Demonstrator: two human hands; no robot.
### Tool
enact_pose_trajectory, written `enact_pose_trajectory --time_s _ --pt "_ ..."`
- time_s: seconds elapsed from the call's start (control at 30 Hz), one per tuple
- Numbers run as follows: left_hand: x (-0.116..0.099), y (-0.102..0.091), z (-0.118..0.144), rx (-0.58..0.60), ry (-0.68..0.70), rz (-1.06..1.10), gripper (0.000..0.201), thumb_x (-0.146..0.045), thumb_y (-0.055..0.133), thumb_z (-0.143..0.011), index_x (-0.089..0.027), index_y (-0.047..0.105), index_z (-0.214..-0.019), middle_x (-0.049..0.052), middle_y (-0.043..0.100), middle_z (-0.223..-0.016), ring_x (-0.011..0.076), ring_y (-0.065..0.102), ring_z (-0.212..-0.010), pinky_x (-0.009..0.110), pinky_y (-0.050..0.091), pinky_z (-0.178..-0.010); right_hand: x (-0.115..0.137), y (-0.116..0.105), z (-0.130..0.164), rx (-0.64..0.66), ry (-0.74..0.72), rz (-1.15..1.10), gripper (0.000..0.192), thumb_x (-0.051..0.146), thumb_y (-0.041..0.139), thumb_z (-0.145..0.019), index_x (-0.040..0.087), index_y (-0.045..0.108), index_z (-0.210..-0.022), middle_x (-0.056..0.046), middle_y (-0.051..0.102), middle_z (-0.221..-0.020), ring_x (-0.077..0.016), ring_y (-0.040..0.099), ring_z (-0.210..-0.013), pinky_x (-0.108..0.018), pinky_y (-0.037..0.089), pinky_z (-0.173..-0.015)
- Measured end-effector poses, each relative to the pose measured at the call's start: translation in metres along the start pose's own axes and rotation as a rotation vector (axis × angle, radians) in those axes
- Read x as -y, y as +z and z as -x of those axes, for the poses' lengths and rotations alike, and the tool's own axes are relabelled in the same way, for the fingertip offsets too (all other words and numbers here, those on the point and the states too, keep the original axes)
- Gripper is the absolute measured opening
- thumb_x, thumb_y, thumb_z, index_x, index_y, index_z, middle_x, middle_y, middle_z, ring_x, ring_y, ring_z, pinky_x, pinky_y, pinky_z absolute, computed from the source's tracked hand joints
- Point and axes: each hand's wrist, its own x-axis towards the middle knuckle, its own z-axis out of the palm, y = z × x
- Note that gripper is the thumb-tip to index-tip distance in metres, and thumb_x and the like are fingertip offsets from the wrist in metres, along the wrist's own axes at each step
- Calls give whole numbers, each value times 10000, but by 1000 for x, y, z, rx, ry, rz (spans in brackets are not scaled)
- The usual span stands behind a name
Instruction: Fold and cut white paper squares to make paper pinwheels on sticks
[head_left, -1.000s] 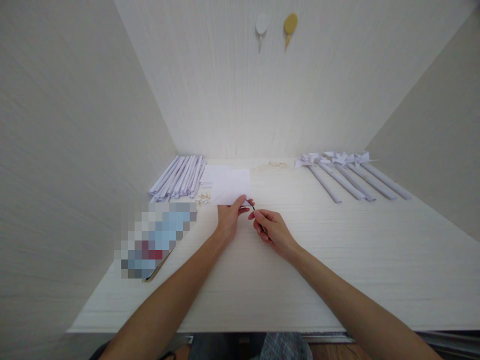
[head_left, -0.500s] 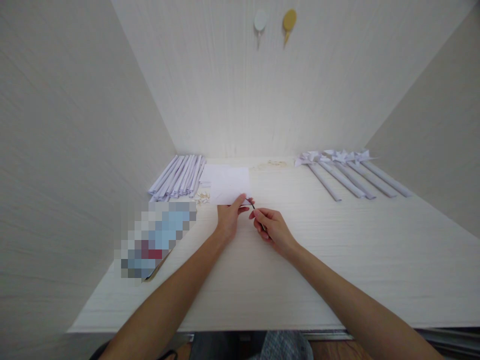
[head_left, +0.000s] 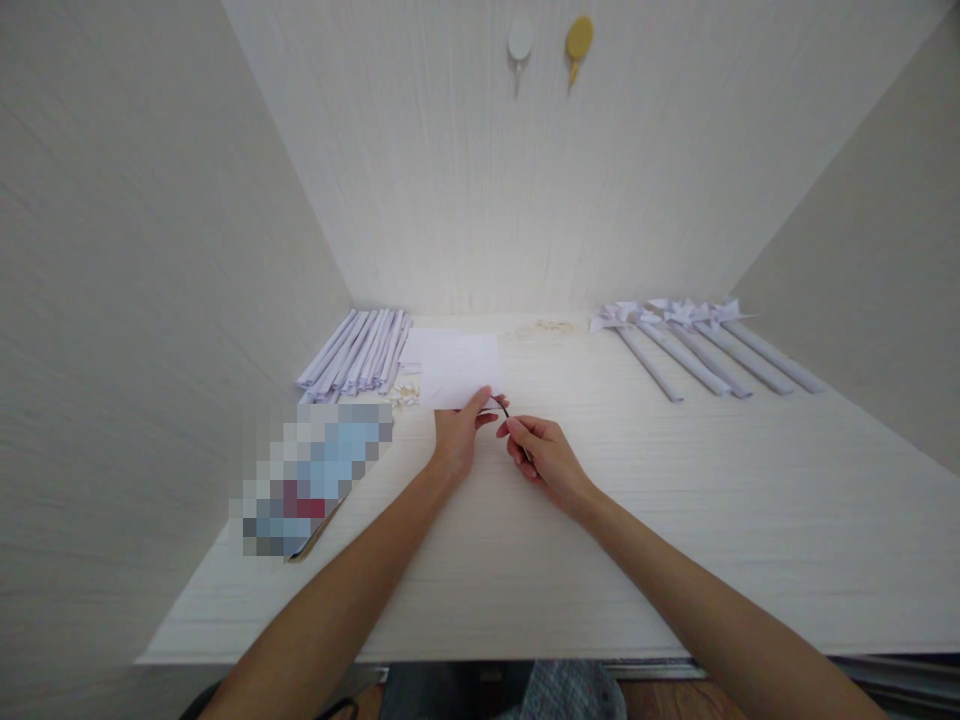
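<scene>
Left hand (head_left: pixel 457 432) pinches the paper sheet (head_left: pixel 459 368); right hand (head_left: pixel 541 455) grips a thin dark tool (head_left: pixel 507 411).

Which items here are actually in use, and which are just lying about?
In use: left hand pinching white paper sheet; right hand holding thin dark tool.

Lying about: folded strips, finished paper pinwheels, scraps, wall hooks, blurred packet.

This looks like a home craft nook, though little beyond it shows. A pale wood-grain desk (head_left: pixel 675 520) sits boxed in by matching walls (head_left: pixel 135 300). Two hooks (head_left: pixel 547 45) hang far up. Paper rolls (head_left: pixel 360 350) lie far left, paper pinwheels (head_left: pixel 697 345) far right, scraps (head_left: pixel 405 395) between.
</scene>
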Motion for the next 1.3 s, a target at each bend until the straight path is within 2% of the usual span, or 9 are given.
enact_pose_trajectory --time_s 0.1,0.2,0.4,0.7,0.83,0.93,1.1,1.3 --pt "0 -1 -3 -62 36 16 255 -213 675 -559 -155 599 -794 5 654 -717 125 626 -636 189 427 -478 0 1 1 14 -29 23 272 425 546 -685 155 553 -718 91 424 -426 -25 298 -294 -181 164 -293" --pt "-1 -2 -4 -108 57 22 268 -204 687 -543 -168 601 -794 -3 648 -765 115 614 -660 191 443 -501 1 2 3 -30 -58 -9 272 419 569 -680 157 546 -749 95 424 -435 -26 308 -308 -176 177 -298" --pt "2 -1 -2 -81 35 -26 284 -226 728 -501 -178 617 -758 -12 635 -724 109 573 -645 186 432 -485 2 -1 -1 -166 -95 -65 344 392 651 -622 174 521 -854 129 375 -370 -33 265 -297 -175 157 -297" --pt "6 0 5 11 39 -175 253 -246 744 -494 -152 645 -707 31 655 -704 128 571 -626 202 437 -470 1 -3 -4 -211 -86 -137 234 344 674 -576 170 530 -639 112 343 -327 -21 229 -291 -190 109 -310" --pt "7 1 6 12 25 -142 332 -232 755 -475 -162 648 -782 42 674 -775 145 595 -674 217 472 -507 0 -3 -5 -238 -84 -138 224 337 678 -563 168 537 -609 106 338 -329 -22 226 -295 -195 108 -311" --pt "6 1 2 -38 28 -73 365 -231 758 -458 -160 638 -795 47 677 -818 152 603 -705 230 492 -538 -1 -3 -6 -269 -94 -142 221 321 686 -547 168 538 -607 106 339 -334 -23 230 -299 -195 108 -310" --pt "0 -8 -9 -68 3 59 268 -238 736 -478 -135 625 -699 35 668 -735 122 597 -661 233 485 -596 -1 -5 -7 -340 -134 -169 191 286 675 -552 167 529 -587 106 336 -352 -20 240 -309 -188 115 -312" --pt "2 -12 -12 -33 -10 20 262 -246 743 -472 -132 640 -684 22 672 -699 126 600 -636 245 464 -596 2 -8 -10 -422 -192 -232 193 295 658 -565 176 507 -585 110 327 -362 -21 235 -308 -193 111 -313"
